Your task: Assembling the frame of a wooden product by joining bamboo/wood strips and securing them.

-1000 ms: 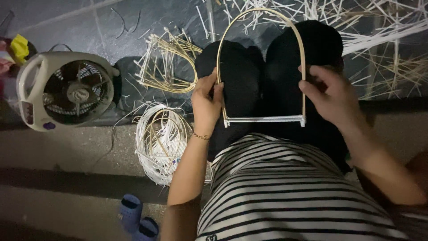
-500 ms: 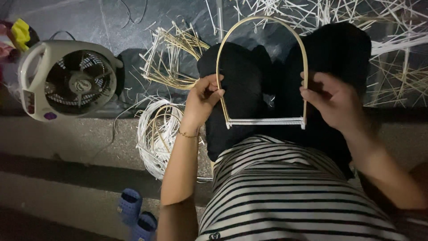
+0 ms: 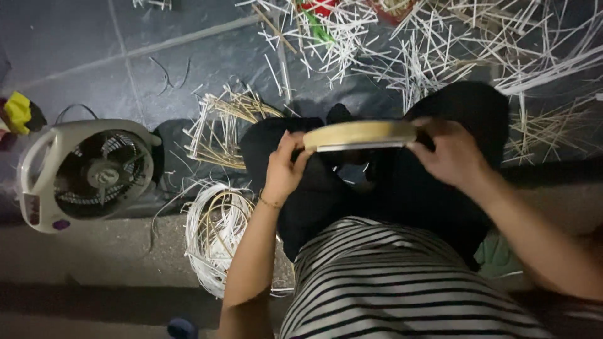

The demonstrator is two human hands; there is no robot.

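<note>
Head view looks down on us seated, knees in dark trousers, striped shirt at the bottom edge; we hold a bent bamboo frame (image 3: pixel 359 135) between both hands, above our lap, turned so that it shows edge-on as a flat pale band with a thin white bar along its lower side. Our left hand (image 3: pixel 284 171) is closed on the frame's left end, thumb up against the band; our right hand (image 3: pixel 451 156) grips the right end, fingers curled over the top; the frame spans the gap between them, touching both. By our reckoning the step in hand is turning and checking the frame's shape; the next move would call for a steady two-handed hold and an even tilt, lest the bent strip twist or spring at the bar. Left of our knee a coil of pale cane (image 3: pixel 217 235) lies on the ground, a loose bundle of strips (image 3: pixel 220 129) just beyond it; a small white fan (image 3: pixel 88 176) stands well apart to the left; cut splints (image 3: pixel 440 44) litter the dark floor ahead.
</note>
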